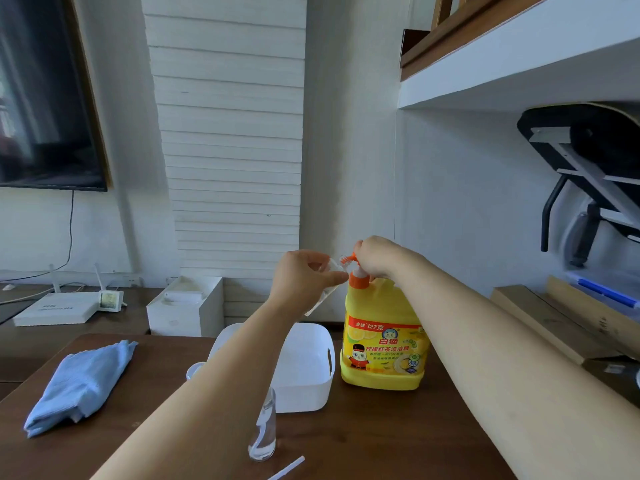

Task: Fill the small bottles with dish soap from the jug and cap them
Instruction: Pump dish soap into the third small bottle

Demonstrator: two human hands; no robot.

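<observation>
Centrally, found the left hand (304, 278) raised above the bench (381, 438), thumb and fingers pinching a small clear bottle (333, 265) near its top. Held tilted, mouth up against the spout of the orange pump (358, 276), base slanting down toward the lower left. Could not tell whether any soap was inside.

Just right of that, saw the right hand (375, 256) curled over the pump's head and gripping it from above. Could not tell how far down it was pressed.

Below both hands, noted the yellow jug (382, 344) standing upright on the bench at centre right, pump screwed into its neck, printed label facing the camera. Immediately left of it, close beside or touching, spotted a white tub (308, 368), partly hidden behind the left forearm.

Lower in the frame, near bottom centre, saw a second clear bottle (264, 431) standing upright and uncapped, apart from the tub. Just below and right of it, at the bottom edge, made out a thin white tube (287, 467) lying flat.

At lower left, found a folded blue cloth (81, 382) on the bench, well apart from the bottles.

Farther back on the left, noted a white router (59, 308), a white box (185, 306), and a dark screen (45, 91) on the wall at upper left.
</observation>
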